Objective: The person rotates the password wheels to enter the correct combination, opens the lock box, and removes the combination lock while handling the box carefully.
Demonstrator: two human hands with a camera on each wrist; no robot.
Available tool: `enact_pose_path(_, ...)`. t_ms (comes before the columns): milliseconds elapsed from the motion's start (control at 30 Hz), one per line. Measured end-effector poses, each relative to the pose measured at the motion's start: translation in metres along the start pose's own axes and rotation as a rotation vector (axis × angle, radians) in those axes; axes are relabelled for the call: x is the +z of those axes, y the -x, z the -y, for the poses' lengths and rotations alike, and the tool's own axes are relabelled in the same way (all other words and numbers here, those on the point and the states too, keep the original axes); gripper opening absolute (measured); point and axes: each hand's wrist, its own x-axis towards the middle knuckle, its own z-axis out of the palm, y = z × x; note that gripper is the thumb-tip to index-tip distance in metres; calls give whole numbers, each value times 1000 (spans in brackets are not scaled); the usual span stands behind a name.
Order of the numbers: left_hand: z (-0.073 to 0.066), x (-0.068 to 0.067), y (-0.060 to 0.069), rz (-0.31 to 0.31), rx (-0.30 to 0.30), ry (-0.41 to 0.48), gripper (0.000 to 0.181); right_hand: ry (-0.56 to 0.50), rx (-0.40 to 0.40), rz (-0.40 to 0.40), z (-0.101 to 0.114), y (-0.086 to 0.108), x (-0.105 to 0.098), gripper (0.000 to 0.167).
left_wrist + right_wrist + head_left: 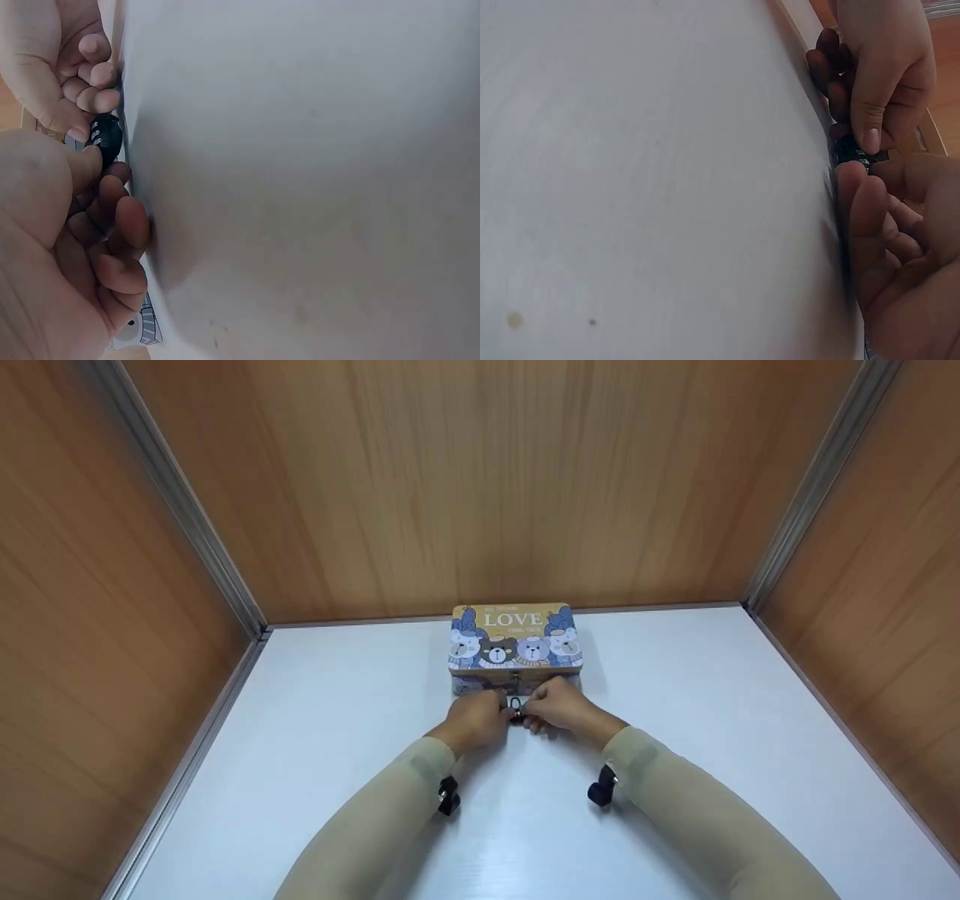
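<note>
A small black combination padlock (516, 712) with number dials is between my hands, just in front of a tin box (513, 620). My left hand (478, 718) pinches the padlock from the left, its thumb against the dial side in the left wrist view. From the other side my right hand (562, 706) also pinches it between thumb and fingers. The padlock (107, 137) shows white digits in the left wrist view; in the right wrist view fingers cover much of the padlock (850, 152). Whether its shackle is locked I cannot tell. The box is closed, with a metal clasp (516, 678) on its front.
The box lid carries cartoon bears and the word LOVE. It stands on a white table (360, 697) close to the wooden back panel (510, 487). Wooden side panels with metal corner strips (187, 517) enclose the table. A black wrist camera (602, 787) hangs under each sleeve.
</note>
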Motion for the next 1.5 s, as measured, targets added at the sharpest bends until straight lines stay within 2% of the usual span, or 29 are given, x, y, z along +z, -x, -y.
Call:
enact_pose_path(100, -1, 0, -2, 12, 10, -13, 29, 13, -1, -2, 2, 1, 0, 23)
enact_pose_path(300, 2, 4, -5, 26, -19, 34, 24, -8, 23, -2, 1, 1, 4, 21)
enact_pose_path(567, 7, 10, -6, 29, -17, 75, 22, 24, 24, -28, 0, 1, 9, 19)
enact_pose_path(800, 9, 13, -9, 15, -50, 136, 19, 38, 33, -22, -1, 0, 7, 19)
enact_pose_path(900, 8, 12, -7, -11, -51, 163, 17, 82, 40, -25, 0, 1, 4, 22)
enact_pose_path(967, 7, 9, -4, -56, -33, 158, 15, 117, 35, -30, 1, 3, 0, 23)
enact_pose_path(1033, 5, 3, -2, -128, -1, 130, 14, 145, 12, -40, 5, 4, -6, 22)
enact_pose_path(1200, 1, -22, 6, -354, 95, 56, 16, 250, -93, -94, 20, 10, -27, 21)
enact_pose_path(1367, 1, -53, 16, -564, 228, -62, 27, 419, -197, -232, 42, 22, -46, 23)
enact_pose_path(1500, 1, -77, 22, -670, 288, -172, 40, 576, -354, -377, 59, 32, -59, 33)
